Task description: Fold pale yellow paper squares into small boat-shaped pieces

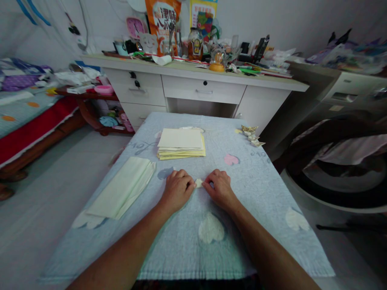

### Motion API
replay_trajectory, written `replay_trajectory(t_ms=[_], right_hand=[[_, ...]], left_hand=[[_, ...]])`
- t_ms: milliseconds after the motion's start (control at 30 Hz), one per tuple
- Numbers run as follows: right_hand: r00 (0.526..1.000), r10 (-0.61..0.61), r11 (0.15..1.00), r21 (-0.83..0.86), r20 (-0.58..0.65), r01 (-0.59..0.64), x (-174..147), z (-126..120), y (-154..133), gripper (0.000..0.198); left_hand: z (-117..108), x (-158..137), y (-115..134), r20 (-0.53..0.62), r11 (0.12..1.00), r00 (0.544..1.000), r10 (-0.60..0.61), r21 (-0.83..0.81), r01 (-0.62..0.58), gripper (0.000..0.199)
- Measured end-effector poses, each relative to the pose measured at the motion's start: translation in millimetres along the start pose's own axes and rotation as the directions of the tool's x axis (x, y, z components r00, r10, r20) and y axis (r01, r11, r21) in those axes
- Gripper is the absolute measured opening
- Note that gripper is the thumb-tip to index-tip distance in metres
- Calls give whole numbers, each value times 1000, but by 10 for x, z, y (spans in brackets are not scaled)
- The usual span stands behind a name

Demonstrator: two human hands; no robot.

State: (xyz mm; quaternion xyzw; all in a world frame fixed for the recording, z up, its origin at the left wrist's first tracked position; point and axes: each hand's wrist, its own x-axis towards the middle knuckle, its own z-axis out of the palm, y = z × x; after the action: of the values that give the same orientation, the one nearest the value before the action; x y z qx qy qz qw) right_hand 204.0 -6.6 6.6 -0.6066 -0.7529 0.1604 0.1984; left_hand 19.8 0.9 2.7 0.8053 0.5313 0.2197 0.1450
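Note:
A small folded piece of pale paper [198,183] lies on the light blue cloth [260,201] over the table. My left hand [177,189] pinches its left side and my right hand [220,188] pinches its right side. Both hands rest on the cloth with fingers curled, and most of the paper is hidden between the fingertips. A stack of yellow and cream sheets [181,143] sits just beyond the hands.
A folded pale green bundle of paper [123,187] lies at the left of the table. Small folded paper figures [252,135] sit at the far right corner. A cluttered white desk [199,86] stands behind, a bed [27,117] at the left.

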Motion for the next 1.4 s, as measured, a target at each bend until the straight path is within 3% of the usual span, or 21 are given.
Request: replay_trajectory(t_ms=[667, 933, 1133, 1400], right_hand=[[994, 110, 988, -108, -15, -111, 6, 19, -109, 16], [992, 122, 986, -111, -41, -126, 16, 34, -92, 16], [998, 60, 992, -108, -30, -62, -2, 43, -133, 8], [997, 17, 983, -181, -69, -29, -27, 83, -172, 24]], left_hand=[[-24, 11, 78, 46, 988, 995, -84, 136, 77, 18], [-20, 5, 89, 16, 985, 995, -96, 142, 93, 13], [0, 2, 68, 7, 987, 994, -110, 121, 109, 11], [-16, 16, 106, 37, 985, 990, -134, 115, 128, 9]])
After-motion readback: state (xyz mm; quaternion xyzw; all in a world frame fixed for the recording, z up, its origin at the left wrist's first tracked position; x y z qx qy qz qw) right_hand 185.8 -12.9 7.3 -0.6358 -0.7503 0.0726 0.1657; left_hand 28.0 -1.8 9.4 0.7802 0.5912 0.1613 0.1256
